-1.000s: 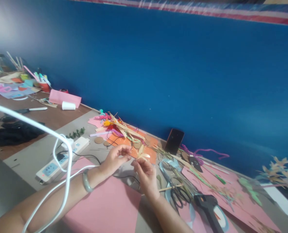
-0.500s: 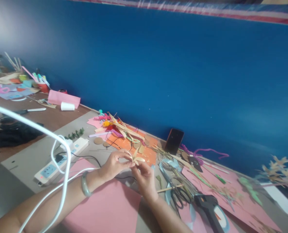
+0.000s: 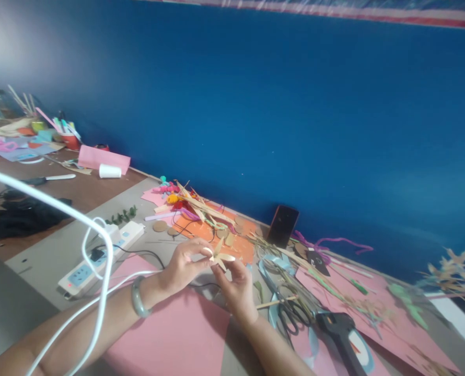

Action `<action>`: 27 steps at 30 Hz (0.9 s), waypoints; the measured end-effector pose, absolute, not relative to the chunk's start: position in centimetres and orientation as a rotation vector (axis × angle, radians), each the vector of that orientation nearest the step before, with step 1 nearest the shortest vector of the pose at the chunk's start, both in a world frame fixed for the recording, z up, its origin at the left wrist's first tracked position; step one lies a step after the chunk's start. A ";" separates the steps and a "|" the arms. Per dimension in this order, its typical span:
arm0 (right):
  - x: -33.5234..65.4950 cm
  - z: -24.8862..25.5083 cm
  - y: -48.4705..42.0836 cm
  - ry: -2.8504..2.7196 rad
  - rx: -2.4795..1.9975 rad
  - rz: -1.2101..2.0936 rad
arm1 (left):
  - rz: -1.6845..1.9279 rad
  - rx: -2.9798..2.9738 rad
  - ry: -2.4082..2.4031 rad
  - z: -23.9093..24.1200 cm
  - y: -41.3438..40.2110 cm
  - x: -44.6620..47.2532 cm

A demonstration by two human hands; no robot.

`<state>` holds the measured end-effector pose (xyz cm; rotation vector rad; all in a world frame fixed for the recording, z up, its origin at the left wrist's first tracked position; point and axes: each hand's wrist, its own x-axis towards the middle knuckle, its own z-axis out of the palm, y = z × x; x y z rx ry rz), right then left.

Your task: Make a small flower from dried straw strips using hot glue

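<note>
A small straw-coloured flower (image 3: 219, 254) with several pointed petals is held up between both hands over the table. My left hand (image 3: 183, 263), with a pale green bangle (image 3: 139, 297) on its wrist, pinches the flower's left side between thumb and fingers. From below and the right, my right hand (image 3: 238, 292) grips its lower right petals, fingers closed. The exact contact of the fingertips is partly hidden. Beneath the hands lies a sheet of pink paper (image 3: 177, 334).
Right of my hands lie black scissors (image 3: 294, 316) and a glue gun (image 3: 342, 334). A phone (image 3: 283, 225) leans on the blue wall (image 3: 256, 104). A power strip (image 3: 103, 258) sits left, and a white cable (image 3: 109, 261) loops in front of my left arm. Dried stalks (image 3: 201, 206) lie behind.
Both hands keep hold of the flower. It has turned slightly, so its petals spread more openly toward me. The view has shifted a little.
</note>
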<state>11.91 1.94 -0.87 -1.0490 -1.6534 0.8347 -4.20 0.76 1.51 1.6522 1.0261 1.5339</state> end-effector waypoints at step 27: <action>13.7 5.0 2.3 -1.415 -1.094 0.934 | 1.527 1.443 1.047 -0.1 1.8 -3.9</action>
